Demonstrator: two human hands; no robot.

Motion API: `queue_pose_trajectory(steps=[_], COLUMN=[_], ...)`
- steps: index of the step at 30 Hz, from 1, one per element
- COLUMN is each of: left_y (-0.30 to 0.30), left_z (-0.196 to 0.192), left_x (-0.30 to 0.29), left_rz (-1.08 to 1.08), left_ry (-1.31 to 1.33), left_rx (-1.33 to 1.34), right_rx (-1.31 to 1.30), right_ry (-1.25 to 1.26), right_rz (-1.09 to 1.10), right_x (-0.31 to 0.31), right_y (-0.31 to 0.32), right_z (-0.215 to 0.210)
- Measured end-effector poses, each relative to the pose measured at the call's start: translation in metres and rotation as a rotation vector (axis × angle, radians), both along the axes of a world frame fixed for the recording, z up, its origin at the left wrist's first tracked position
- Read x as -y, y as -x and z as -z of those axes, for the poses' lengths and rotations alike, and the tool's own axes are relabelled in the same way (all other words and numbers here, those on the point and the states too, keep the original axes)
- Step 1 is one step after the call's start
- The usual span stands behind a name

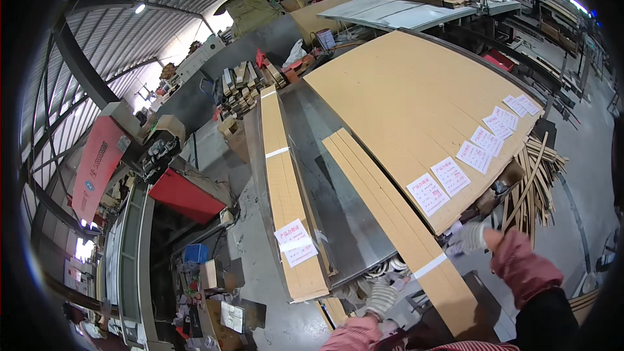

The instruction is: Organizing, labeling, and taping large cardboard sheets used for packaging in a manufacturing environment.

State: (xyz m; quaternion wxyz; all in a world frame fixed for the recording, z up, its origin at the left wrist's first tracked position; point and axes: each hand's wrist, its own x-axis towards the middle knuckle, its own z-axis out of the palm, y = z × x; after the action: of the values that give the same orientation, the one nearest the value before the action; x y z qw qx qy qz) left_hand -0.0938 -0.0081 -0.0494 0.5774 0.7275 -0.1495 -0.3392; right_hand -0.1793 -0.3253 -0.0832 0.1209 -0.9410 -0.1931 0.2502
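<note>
1. A long, narrow cardboard-wrapped bundle (288, 192), taped and labelled white, lies along the left edge of a smooth grey metal table (338, 188).
2. The left hand (380, 299), in a striped knit glove, rests curled at the table's near edge; whether it grips anything cannot be told.
3. A second taped cardboard bundle (396, 221) lies diagonally, its near end overhanging the table.
4. The right hand (469, 237), gloved, touches a broad cardboard stack (416, 91) with white paper labels; its grip cannot be told.

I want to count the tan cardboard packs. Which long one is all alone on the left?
The long narrow pack on the table's left edge. It lies apart, with bare metal between it and the others, and has white labels near its close end.
</note>
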Motion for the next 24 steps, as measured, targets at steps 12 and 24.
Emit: queue_pose_trajectory(steps=[12, 24], left_y=[-0.006, -0.004], left_z=[0.114, -0.049], left_x=[-0.005, 0.087], left_rz=[0.305, 0.451], left_ry=[-0.084, -0.157], left_rx=[-0.074, 0.589], right_rx=[0.301, 0.577], right_ry=[-0.553, -0.536], right_rz=[0.967, 0.845], right_x=[-0.154, -0.103], right_y=[0.003, 0.021], right_z=[-0.123, -0.134])
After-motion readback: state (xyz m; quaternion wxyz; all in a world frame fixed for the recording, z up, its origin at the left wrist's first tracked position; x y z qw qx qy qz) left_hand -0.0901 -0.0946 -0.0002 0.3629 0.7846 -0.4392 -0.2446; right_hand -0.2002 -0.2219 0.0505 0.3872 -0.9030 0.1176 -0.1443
